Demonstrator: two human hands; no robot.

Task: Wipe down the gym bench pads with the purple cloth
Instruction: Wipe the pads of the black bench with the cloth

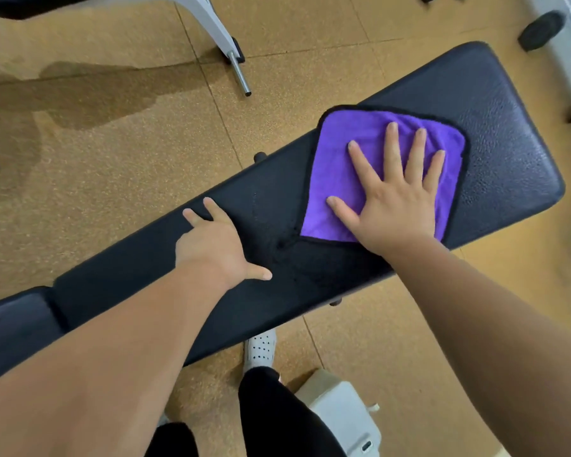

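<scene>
A long black bench pad (495,133) runs diagonally from lower left to upper right. The purple cloth (337,159), edged in black, lies flat on its right half. My right hand (393,196) presses on the cloth with fingers spread and straight. My left hand (215,242) rests on the bare pad left of the cloth, its fingers reaching over the pad's far edge and thumb stretched out. A second, shorter black pad (10,328) adjoins the long one at the lower left.
Tan speckled floor tiles carry a dark wet stain (89,94) at the upper left. A white machine leg with a steel peg (238,70) stands beyond the bench. Grey equipment (343,417) sits by my white shoe (261,349). Dark weights (541,29) lie at upper right.
</scene>
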